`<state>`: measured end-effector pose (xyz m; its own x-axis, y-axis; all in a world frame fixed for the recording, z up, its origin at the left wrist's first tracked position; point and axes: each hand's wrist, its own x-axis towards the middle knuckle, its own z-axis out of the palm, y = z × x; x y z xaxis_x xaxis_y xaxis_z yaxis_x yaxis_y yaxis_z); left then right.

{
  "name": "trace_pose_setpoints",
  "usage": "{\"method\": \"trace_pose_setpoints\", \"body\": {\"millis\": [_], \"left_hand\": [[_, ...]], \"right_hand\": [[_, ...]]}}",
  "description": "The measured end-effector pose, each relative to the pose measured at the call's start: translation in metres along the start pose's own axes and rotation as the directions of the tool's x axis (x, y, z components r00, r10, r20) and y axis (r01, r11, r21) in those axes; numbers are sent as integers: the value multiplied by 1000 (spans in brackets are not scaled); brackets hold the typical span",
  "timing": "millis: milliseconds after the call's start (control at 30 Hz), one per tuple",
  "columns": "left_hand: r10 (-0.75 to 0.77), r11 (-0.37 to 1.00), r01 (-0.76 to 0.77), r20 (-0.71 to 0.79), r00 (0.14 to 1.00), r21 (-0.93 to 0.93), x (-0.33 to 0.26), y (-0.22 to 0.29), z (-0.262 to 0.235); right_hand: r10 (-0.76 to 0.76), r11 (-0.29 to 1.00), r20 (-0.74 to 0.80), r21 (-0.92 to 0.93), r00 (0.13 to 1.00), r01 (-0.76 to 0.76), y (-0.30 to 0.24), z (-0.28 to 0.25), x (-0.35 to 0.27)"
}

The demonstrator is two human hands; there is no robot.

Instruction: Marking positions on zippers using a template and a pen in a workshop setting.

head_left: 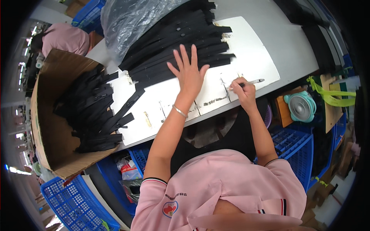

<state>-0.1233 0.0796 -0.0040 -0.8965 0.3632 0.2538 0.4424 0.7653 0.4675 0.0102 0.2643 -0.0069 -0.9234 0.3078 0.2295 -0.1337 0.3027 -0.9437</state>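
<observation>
My left hand (189,75) lies spread, fingers stretched out, at the near edge of a row of black fabric strips (165,52). Those strips run side by side across a white board (254,46) that has dark lines and smudges on it. Between the fingers of my right hand (244,92) is a pen (256,81), its clear end pointing right. This hand rests low on the board, close to a drawn line. Two small round grey pieces show on top of the strips.
At the left a cardboard box (48,115) holds more black strips, some hanging onto the board. Clear plastic sheeting (133,23) covers the far left. Blue crates (83,204) stand below the table. A turquoise fan (300,106) is at right; a person in pink (65,38) sits far left.
</observation>
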Motion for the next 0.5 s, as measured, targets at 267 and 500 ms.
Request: {"method": "trace_pose_setpoints", "body": {"millis": [267, 500], "left_hand": [[99, 987, -79, -144, 985, 140, 115, -55, 9], [115, 964, -48, -245, 963, 263, 189, -87, 9]], "right_hand": [[26, 1000, 20, -15, 999, -26, 2, -1, 0], [14, 1000, 16, -14, 1000, -14, 0, -2, 0]]}}
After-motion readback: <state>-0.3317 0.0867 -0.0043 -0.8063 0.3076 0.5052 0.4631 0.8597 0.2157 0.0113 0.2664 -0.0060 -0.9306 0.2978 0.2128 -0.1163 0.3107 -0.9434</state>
